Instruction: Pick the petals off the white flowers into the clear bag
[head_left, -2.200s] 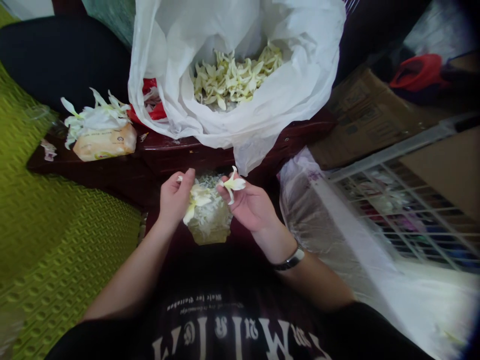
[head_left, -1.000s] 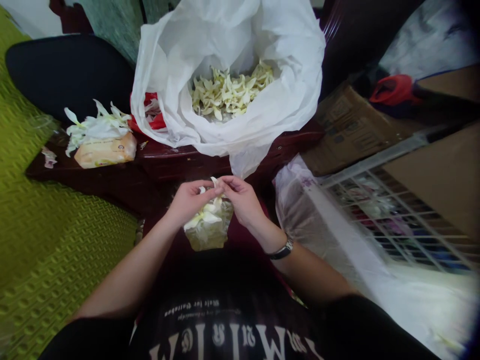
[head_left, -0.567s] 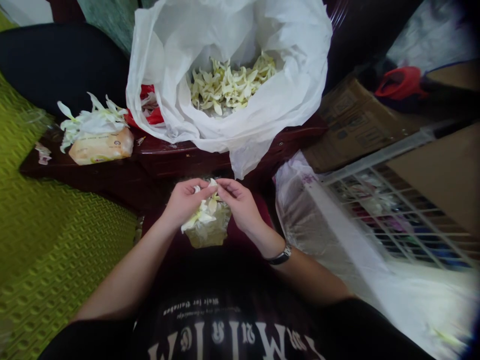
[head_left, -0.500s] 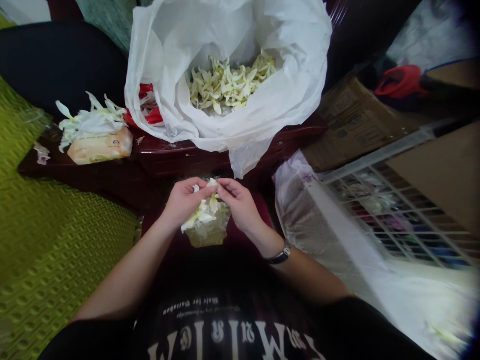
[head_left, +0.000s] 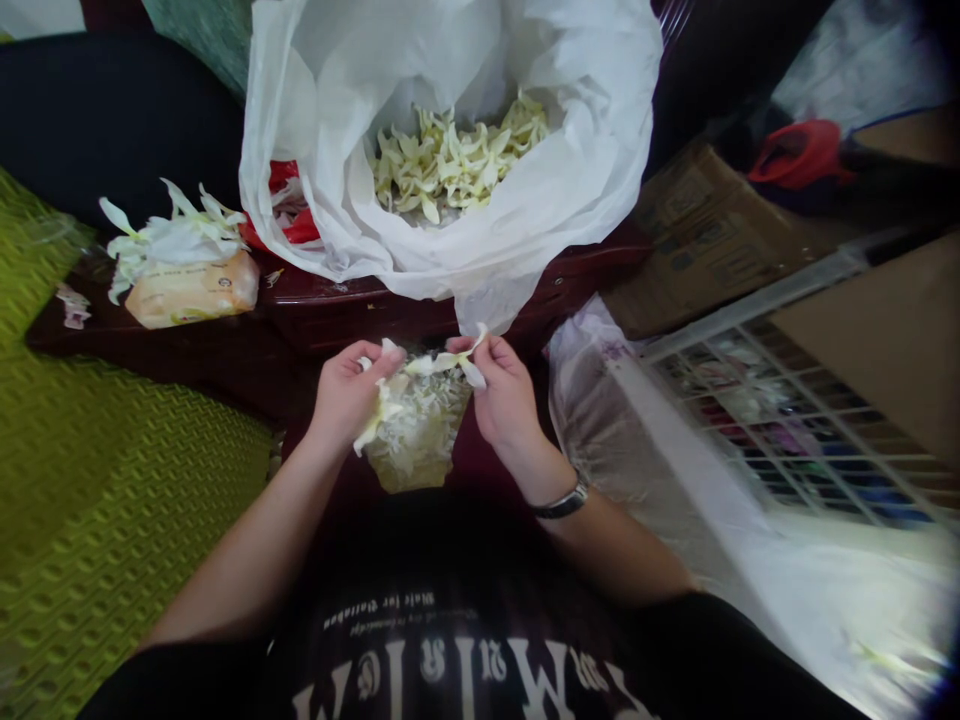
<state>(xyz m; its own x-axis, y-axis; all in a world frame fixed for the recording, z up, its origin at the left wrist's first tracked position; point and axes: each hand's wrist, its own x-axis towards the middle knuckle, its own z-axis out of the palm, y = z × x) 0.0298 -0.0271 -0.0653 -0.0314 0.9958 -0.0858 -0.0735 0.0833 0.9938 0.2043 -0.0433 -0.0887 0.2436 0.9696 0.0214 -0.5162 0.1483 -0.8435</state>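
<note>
A big white plastic bag point(head_left: 570, 200) sits on the dark wooden bench point(head_left: 360, 320), holding a heap of pale petals point(head_left: 450, 160). Just above a small clear bag of white shreds point(head_left: 416, 440), my left grip point(head_left: 349, 395) and right grip point(head_left: 506, 395) pinch one long petal point(head_left: 439, 363) between them.

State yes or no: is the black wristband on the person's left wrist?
No, the black wristband circles the right wrist.

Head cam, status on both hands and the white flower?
Left hand gripping white flower; right hand pinching a petal; shredded petals in clear bag below; white plastic bag just ahead.
</note>
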